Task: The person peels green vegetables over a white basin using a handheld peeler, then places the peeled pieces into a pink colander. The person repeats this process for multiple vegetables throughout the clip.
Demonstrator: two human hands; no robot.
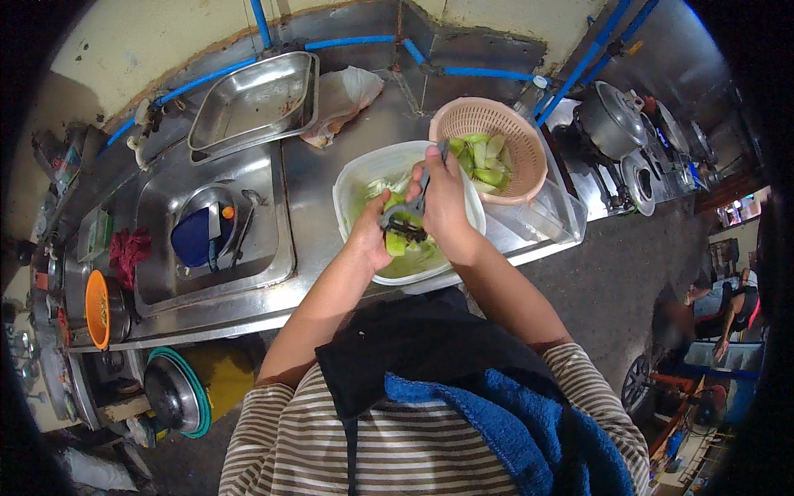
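Note:
My left hand [372,232] grips a pale green piece of vegetable or fruit [395,244] over a white plastic tub [341,204]. In my right hand [443,201] is the grey handle of a peeler [422,186], its wide head lying across the green piece. Pale shreds [388,184] and greenish liquid are inside the tub. Just beyond my right hand, a pink plastic colander [453,118] contains several cut green pieces [484,158]. My fingers and the peeler partly cover the held piece.
Left of the tub, a steel sink [155,285] holds a bowl, a knife [214,223] and a blue item [191,239]. Steel trays [254,99] and a plastic bag [347,99] lie behind. A clear container [539,214] sits under the colander. A person [735,304] is far right.

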